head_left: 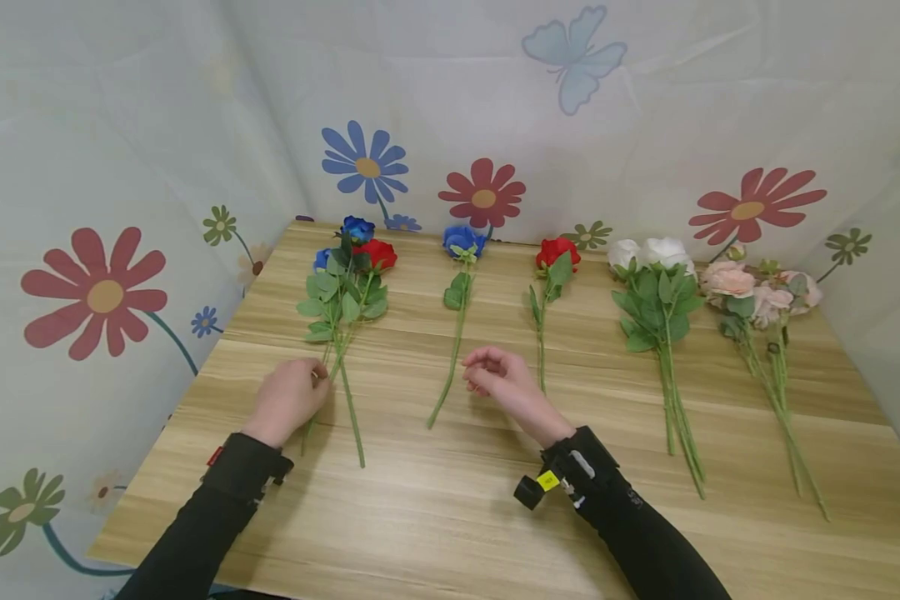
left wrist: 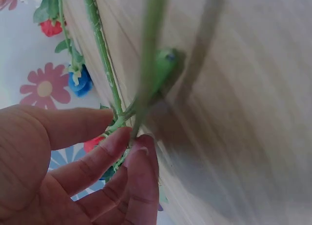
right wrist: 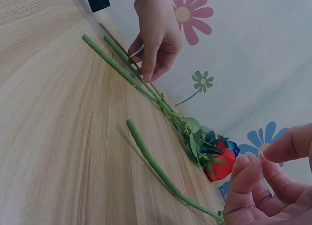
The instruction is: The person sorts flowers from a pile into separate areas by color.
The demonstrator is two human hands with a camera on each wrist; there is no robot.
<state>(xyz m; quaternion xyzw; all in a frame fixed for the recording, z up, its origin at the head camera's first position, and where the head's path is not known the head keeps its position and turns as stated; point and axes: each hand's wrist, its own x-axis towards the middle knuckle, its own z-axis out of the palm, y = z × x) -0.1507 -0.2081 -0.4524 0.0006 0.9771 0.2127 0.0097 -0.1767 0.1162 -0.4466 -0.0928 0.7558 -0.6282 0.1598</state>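
On the left of the table, two blue roses (head_left: pixel 357 227) and a red rose (head_left: pixel 376 253) lie in a bunch with their stems crossing. My left hand (head_left: pixel 288 396) is over the lower stems and pinches one thin green stem (left wrist: pixel 151 39) with its fingertips, as the left wrist view shows. Stretched toward the middle, my right hand (head_left: pixel 506 383) has loosely bent fingers with nothing between them. It hovers just right of the stem of a single blue rose (head_left: pixel 463 242). A single red rose (head_left: pixel 558 252) lies beyond it, its lower stem end behind the hand.
Farther right lie a bunch of white roses (head_left: pixel 663 252) and a bunch of pale pink flowers (head_left: pixel 729 279), stems toward me. The wooden table (head_left: pixel 420 517) meets a white cloth backdrop (head_left: pixel 435 92) printed with flowers at the back and sides.
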